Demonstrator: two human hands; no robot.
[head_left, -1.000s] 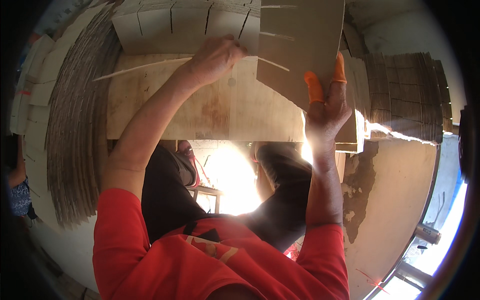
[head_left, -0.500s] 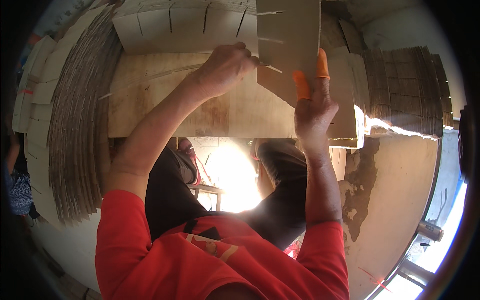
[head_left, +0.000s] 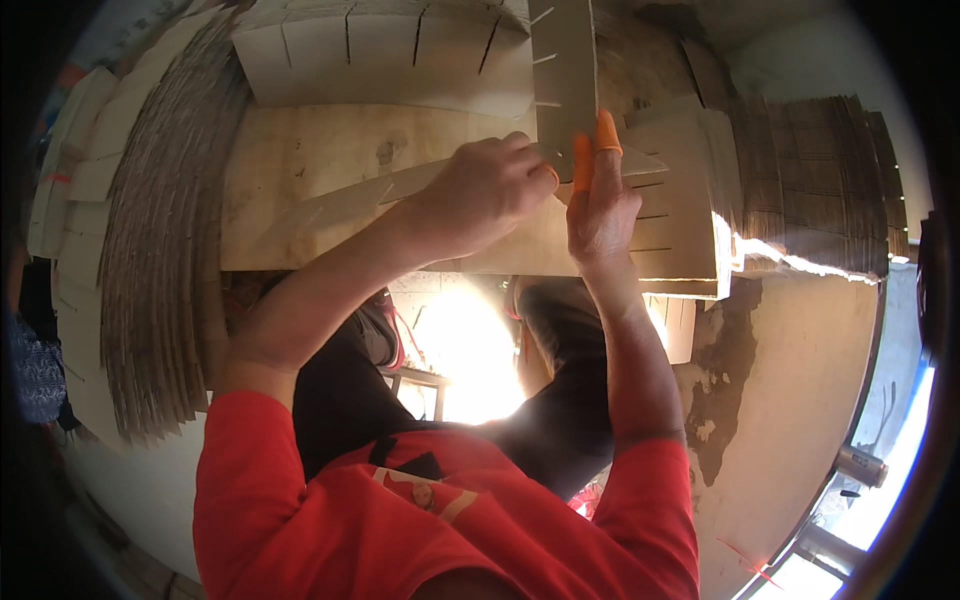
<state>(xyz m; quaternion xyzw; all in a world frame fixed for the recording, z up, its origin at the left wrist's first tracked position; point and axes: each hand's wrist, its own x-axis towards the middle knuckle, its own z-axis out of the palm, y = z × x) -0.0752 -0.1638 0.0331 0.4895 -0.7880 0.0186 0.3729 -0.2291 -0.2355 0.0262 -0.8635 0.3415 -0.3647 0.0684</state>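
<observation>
The wooden surface (head_left: 300,150) lies across in front of me, its near edge above my knees. Along its left side leans a long, tightly packed stack of cardboard (head_left: 165,250), edges toward me. At the far side is a block of slotted cardboard (head_left: 375,65), dark slits running down its pale front. To my right is a brown bundle of cardboard (head_left: 810,190), and between it and my right arm lies a lower slotted pile (head_left: 695,225), bright light along its near corner. My red shirt (head_left: 440,520) and dark trousers (head_left: 555,350) fill the space below.

A long cardboard strip (head_left: 365,195) slants over the surface, passing beneath my left wrist, its other end showing to the right of both my hands. A slotted card (head_left: 565,75) stands upright where that strip runs, its slits opening on the left edge; I cannot tell whether the two are interlocked.

My left fingers (head_left: 527,165) are curled closed around the long strip, the pinch itself hidden from view. My right fingers (head_left: 607,165) pinch the lower part of the upright card, one on its face, another along its right edge. Both of these wear orange finger covers (head_left: 608,132), and a smaller bit of orange shows on my left.
</observation>
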